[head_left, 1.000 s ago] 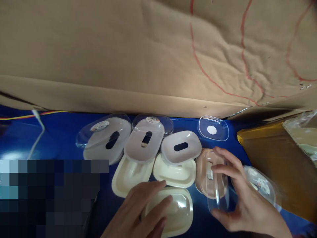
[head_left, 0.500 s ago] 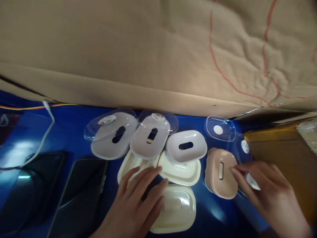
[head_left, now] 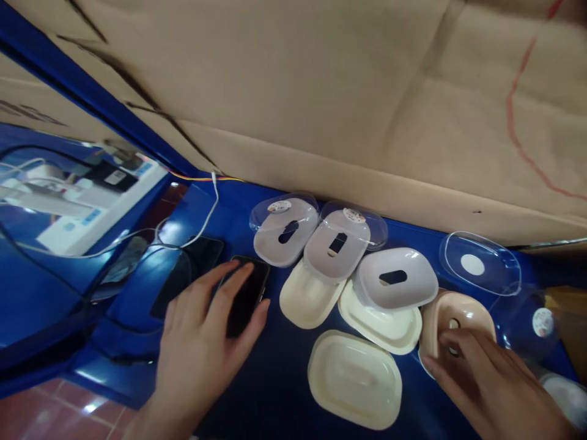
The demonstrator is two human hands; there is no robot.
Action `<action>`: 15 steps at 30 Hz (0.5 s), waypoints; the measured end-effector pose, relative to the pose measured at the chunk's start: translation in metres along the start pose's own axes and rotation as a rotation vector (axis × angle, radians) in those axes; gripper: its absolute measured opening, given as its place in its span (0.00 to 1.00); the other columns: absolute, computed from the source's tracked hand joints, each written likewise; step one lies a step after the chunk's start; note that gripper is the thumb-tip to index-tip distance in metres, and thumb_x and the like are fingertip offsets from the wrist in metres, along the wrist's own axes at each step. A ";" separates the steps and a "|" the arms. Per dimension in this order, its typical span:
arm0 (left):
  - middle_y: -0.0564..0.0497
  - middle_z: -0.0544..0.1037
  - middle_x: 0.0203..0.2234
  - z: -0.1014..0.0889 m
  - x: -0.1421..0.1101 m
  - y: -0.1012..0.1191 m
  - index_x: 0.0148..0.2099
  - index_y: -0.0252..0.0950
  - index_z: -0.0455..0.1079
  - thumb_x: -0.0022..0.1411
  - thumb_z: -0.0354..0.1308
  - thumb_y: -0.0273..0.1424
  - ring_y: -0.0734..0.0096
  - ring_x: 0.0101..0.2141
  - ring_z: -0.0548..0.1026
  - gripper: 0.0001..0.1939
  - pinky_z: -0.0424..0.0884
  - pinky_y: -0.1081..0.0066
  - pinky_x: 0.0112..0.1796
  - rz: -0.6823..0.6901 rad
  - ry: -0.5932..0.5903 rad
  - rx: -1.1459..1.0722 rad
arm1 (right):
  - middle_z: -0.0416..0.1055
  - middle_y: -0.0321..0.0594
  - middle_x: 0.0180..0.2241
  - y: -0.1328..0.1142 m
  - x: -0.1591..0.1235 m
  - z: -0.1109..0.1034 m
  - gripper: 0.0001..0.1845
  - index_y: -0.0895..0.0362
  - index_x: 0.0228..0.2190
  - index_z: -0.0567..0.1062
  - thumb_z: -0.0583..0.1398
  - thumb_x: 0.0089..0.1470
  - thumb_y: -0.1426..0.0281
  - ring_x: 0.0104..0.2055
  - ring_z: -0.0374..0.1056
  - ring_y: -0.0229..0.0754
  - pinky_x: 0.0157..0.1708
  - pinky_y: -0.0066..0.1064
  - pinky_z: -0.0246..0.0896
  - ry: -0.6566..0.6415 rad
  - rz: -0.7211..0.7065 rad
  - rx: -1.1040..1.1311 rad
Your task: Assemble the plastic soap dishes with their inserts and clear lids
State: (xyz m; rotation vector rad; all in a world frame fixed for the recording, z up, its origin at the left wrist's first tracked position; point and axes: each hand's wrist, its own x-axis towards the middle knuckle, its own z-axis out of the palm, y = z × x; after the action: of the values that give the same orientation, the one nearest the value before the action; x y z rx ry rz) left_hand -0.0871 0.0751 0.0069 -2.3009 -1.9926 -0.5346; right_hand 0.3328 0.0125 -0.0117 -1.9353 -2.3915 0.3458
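My left hand [head_left: 202, 336] lies flat with fingers spread over a dark phone [head_left: 247, 293] on the blue surface. My right hand [head_left: 486, 379] rests, fingers stretched, on a pink soap-dish tray [head_left: 454, 315] with a slot in it. Between the hands lies a cream dish [head_left: 355, 379], untouched. Behind it are two more cream dishes [head_left: 305, 299] and three grey slotted trays [head_left: 397, 278] leaning on them. Clear lids [head_left: 479, 263] with round stickers lie at the right.
A big cardboard sheet [head_left: 321, 110] rises behind the blue surface [head_left: 275, 391]. A second dark phone [head_left: 192, 266] and a white cable [head_left: 206, 214] lie at the left, beyond them a white box [head_left: 87, 201]. Red tiled floor [head_left: 55, 409] shows at the bottom left.
My left hand left the cream dish and moved left onto the phone. My right hand let go of the clear lid and came down on the pink tray. The view swung left.
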 end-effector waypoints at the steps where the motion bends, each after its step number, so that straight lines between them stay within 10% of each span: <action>1: 0.35 0.73 0.64 0.002 -0.005 -0.006 0.73 0.39 0.63 0.75 0.58 0.43 0.36 0.57 0.77 0.29 0.75 0.43 0.53 -0.067 -0.054 0.079 | 0.79 0.46 0.52 -0.001 0.000 -0.001 0.25 0.49 0.47 0.74 0.57 0.67 0.42 0.43 0.81 0.60 0.41 0.55 0.76 -0.003 0.009 0.012; 5: 0.27 0.71 0.65 0.017 -0.019 -0.014 0.76 0.31 0.56 0.75 0.50 0.48 0.28 0.58 0.75 0.37 0.75 0.37 0.52 -0.147 -0.203 0.179 | 0.79 0.48 0.53 -0.009 0.004 -0.005 0.24 0.49 0.47 0.73 0.56 0.69 0.43 0.46 0.81 0.60 0.43 0.53 0.76 0.017 0.021 0.043; 15: 0.30 0.77 0.60 0.022 -0.019 -0.026 0.77 0.34 0.54 0.75 0.50 0.53 0.29 0.56 0.77 0.40 0.76 0.35 0.53 -0.098 -0.119 0.025 | 0.80 0.47 0.53 -0.019 0.006 -0.013 0.11 0.50 0.49 0.73 0.56 0.69 0.61 0.55 0.79 0.59 0.49 0.52 0.78 0.100 -0.036 0.044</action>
State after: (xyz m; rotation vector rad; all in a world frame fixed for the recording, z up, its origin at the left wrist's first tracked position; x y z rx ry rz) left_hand -0.1091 0.0675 -0.0244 -2.2804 -2.1613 -0.3836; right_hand 0.3152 0.0169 0.0045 -1.8430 -2.3330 0.2892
